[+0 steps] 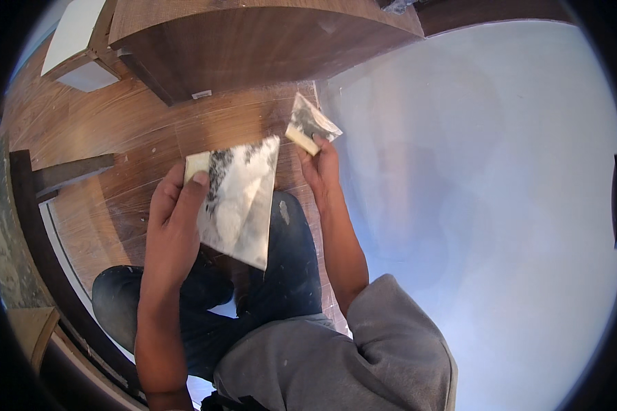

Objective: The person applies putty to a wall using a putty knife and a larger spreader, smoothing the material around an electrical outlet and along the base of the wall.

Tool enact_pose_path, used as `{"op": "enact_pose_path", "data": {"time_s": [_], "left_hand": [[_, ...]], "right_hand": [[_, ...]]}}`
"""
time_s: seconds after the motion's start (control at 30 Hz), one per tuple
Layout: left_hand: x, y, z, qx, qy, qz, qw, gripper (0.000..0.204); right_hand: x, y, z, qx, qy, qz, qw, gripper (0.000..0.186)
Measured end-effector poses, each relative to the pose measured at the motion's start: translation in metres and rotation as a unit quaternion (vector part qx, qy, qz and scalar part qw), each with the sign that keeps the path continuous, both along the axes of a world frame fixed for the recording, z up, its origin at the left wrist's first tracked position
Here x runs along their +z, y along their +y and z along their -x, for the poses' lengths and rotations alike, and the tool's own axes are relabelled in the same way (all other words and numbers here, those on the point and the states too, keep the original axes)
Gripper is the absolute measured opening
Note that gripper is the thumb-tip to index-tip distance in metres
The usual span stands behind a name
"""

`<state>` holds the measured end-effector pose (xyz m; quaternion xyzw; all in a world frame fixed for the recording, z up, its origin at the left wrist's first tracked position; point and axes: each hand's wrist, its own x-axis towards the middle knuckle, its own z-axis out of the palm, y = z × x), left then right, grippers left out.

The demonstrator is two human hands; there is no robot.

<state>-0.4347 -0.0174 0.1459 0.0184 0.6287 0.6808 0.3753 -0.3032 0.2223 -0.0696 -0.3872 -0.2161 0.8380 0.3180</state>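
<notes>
Head view: brown plank floor (151,130) with pale specks stretches beneath the crouching person, a smooth pale wall (452,171) fills the right side, and brown wooden furniture (253,55) stands ahead. Bent fingers and thumb of the left hand (175,205) close around the handle of a wide scraper (243,195), its blade smeared white and dark above the knees. The right hand (324,168) pinches a smaller scraper (315,120) near the wall's edge. Fingers partly hide both handles; the furniture's top is cut off. A white-and-brown boxlike piece (75,34) stands upper left, its inside out of sight.
</notes>
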Motion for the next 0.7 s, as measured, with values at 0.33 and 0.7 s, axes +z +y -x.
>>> {"op": "enact_pose_path", "data": {"time_s": [0.33, 0.7], "left_hand": [[-0.021, 0.024, -0.004, 0.156, 0.140, -0.017, 0.978, 0.026], [-0.029, 0.012, -0.002, 0.121, -0.020, -0.119, 0.985, 0.036]], "right_hand": [[0.192, -0.119, -0.026, 0.270, -0.201, -0.629, 0.701, 0.041], [0.152, -0.105, 0.000, 0.394, -0.355, -0.703, 0.473, 0.053]]}}
